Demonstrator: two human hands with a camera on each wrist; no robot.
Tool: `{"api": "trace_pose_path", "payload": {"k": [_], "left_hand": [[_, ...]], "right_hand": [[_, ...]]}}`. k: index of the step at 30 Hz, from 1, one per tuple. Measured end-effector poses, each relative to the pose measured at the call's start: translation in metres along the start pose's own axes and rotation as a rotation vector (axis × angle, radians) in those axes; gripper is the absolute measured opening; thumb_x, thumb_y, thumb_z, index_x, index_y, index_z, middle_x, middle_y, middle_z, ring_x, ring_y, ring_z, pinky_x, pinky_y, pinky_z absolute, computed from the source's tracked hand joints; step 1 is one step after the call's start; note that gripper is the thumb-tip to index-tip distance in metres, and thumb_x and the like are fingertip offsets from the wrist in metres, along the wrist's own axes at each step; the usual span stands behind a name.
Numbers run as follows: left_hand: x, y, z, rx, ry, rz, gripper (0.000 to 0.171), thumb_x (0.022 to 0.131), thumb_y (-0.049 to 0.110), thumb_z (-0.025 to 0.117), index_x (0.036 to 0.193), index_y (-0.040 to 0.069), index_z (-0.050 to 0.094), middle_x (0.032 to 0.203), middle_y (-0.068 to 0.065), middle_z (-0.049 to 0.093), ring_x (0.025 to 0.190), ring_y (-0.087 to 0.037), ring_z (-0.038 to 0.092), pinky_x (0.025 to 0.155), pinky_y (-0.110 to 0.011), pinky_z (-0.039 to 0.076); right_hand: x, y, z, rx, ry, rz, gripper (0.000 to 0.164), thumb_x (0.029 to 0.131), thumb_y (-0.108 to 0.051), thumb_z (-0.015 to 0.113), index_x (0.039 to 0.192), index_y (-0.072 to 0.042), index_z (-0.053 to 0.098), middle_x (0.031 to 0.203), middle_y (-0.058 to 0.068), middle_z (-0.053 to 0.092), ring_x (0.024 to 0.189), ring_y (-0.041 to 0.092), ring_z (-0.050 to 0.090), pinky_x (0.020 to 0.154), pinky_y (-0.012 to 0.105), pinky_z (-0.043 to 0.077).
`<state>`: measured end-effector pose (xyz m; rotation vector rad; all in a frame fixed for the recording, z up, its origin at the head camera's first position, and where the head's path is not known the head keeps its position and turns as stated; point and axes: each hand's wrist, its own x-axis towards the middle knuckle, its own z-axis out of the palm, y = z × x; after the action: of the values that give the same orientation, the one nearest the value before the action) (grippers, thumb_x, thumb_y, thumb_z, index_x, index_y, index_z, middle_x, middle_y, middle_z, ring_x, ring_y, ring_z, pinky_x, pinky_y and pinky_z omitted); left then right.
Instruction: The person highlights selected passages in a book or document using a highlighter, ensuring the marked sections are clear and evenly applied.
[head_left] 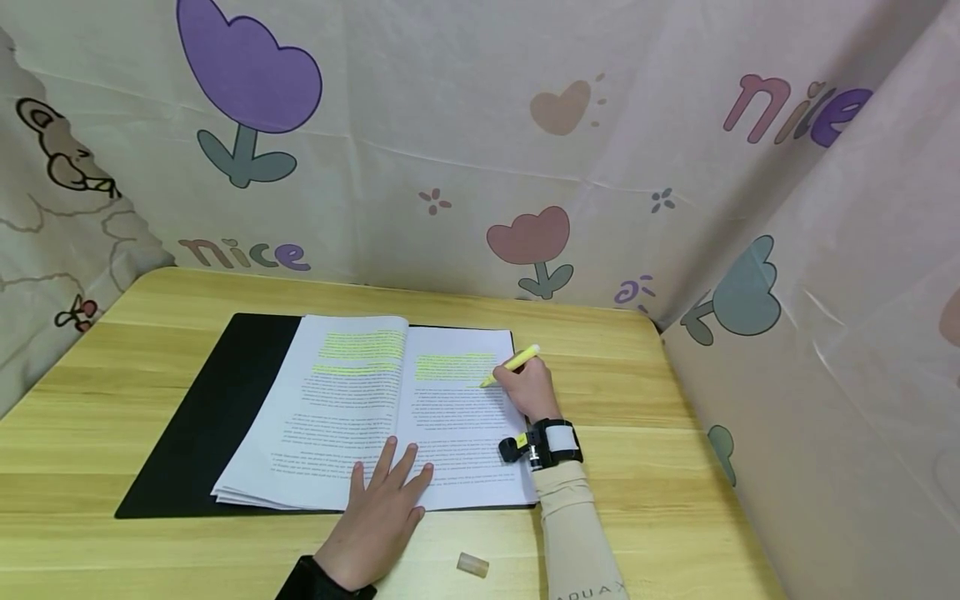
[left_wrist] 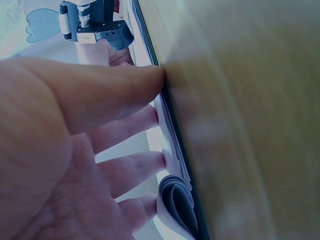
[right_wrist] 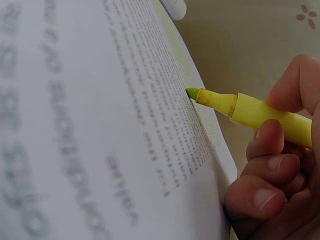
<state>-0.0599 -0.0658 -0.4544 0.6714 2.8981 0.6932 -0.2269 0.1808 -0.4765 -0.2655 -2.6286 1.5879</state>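
Observation:
An open stack of printed pages (head_left: 465, 425) lies on a black folder (head_left: 195, 417), with yellow bands over several lines on both pages. My right hand (head_left: 531, 390) grips a yellow highlighter (head_left: 517, 360), its tip at the printed lines of the right page. In the right wrist view, thumb and fingers pinch the highlighter's barrel (right_wrist: 270, 115), and its green-yellow tip meets the paper. My left hand (head_left: 382, 517) rests with spread fingers on the lower edge of the pages near the fold. The left wrist view shows those fingers (left_wrist: 125, 130) along the curled page edges.
A small translucent cap (head_left: 472, 565) lies on the wooden table (head_left: 615, 517) in front of the folder, between the forearms. A printed cloth (head_left: 420, 125) hangs behind the table and along both sides. A black wrist camera (head_left: 517, 448) sits over the right page.

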Motion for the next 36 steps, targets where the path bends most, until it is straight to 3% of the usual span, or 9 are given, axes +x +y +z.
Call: {"api": "trace_pose_path", "payload": {"k": [17,24,36], "left_hand": [[-0.0006,-0.0007,0.0015,0.016,0.008,0.009,0.043,0.09,0.02,0.064,0.131,0.009,0.059,0.148,-0.019,0.039,0.143,-0.042,0.016,0.1,-0.075,0.014],[-0.0004,-0.0021,0.0026,-0.007,0.002,0.003,0.042,0.089,0.019,0.064,0.13,0.008,0.059,0.148,-0.02,0.04,0.143,-0.042,0.015,0.1,-0.075,0.013],[0.0,-0.0019,0.0015,-0.001,0.001,0.002,0.042,0.09,0.02,0.064,0.131,0.008,0.059,0.148,-0.019,0.039,0.144,-0.041,0.015,0.1,-0.075,0.013]], "right_hand": [[-0.0013,0.0014,-0.0001,-0.002,0.001,0.029,0.017,0.079,-0.028,0.066,0.087,-0.013,0.063,0.073,0.008,0.056,0.054,0.019,0.044,0.045,0.028,0.031],[0.0008,0.0048,-0.0007,-0.01,-0.004,0.004,0.02,0.079,-0.031,0.066,0.083,-0.011,0.064,0.066,0.007,0.05,0.051,0.019,0.043,0.044,0.029,0.031],[0.0007,0.0019,-0.0018,-0.006,-0.005,0.007,0.019,0.079,-0.029,0.065,0.085,-0.012,0.063,0.067,0.008,0.052,0.051,0.02,0.043,0.043,0.029,0.031]]}}
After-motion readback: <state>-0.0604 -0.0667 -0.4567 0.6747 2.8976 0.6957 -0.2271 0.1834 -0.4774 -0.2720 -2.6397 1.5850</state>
